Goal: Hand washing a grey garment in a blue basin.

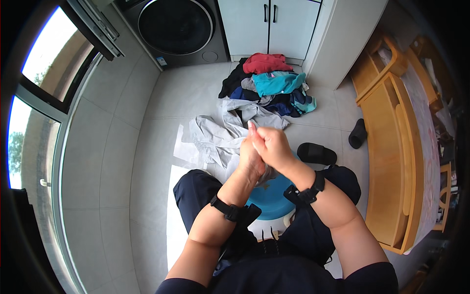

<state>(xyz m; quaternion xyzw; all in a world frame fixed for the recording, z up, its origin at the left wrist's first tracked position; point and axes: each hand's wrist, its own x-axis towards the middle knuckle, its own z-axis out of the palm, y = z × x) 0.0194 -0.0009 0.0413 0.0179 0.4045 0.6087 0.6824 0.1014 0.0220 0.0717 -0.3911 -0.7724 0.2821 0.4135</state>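
Note:
My left hand and my right hand are pressed together over the near end of a light grey garment. Both have curled fingers, and whether cloth is gripped between them is hidden. Grey fabric shows just below and beside the hands, and the garment spreads forward over the floor. A blue basin stands between my knees, partly covered by my forearms. Past the grey garment lies a pile of clothes, with a red garment, a teal garment and dark pieces.
A front-loading washing machine and a white cabinet stand ahead. To the right are a black slipper, another dark slipper and a wooden furniture piece. A window is at the left.

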